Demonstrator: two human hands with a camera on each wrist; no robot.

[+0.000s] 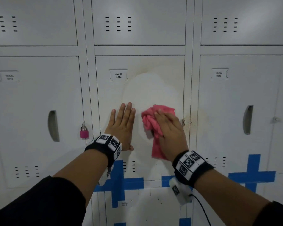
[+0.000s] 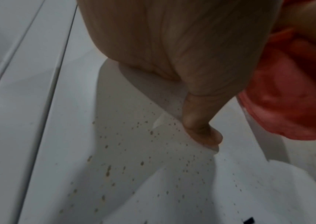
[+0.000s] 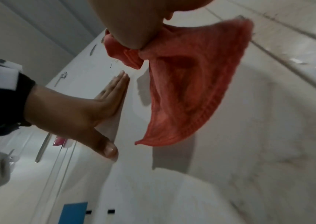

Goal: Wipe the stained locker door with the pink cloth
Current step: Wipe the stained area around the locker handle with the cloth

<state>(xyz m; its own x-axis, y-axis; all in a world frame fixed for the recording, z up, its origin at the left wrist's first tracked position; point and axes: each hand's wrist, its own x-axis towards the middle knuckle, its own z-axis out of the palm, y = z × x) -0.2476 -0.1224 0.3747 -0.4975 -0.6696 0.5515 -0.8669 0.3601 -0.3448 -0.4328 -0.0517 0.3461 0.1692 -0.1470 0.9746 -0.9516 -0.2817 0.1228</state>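
The stained locker door (image 1: 109, 98), labelled YAKAL 0014, fills the middle of the head view. It is yellowish with a whiter oval patch (image 1: 147, 90) in its centre. My left hand (image 1: 123, 123) lies flat on the door, fingers straight and pointing up. Just to its right, my right hand (image 1: 170, 128) presses the crumpled pink cloth (image 1: 149, 121) against the door with straight fingers. In the right wrist view a loose corner of the cloth (image 3: 187, 91) hangs below my palm (image 3: 134, 22), and the left hand (image 3: 76, 109) shows flat on the door. Brown speckles (image 2: 115, 166) dot the door by my left thumb (image 2: 201, 128).
A pink padlock (image 1: 84, 133) hangs on the locker to the left. Brown staining (image 1: 191, 119) also marks the frame right of the door. Blue tape crosses (image 1: 119, 181) (image 1: 252, 175) sit below. Grey lockers with recessed handles (image 1: 53, 126) stand on both sides and above.
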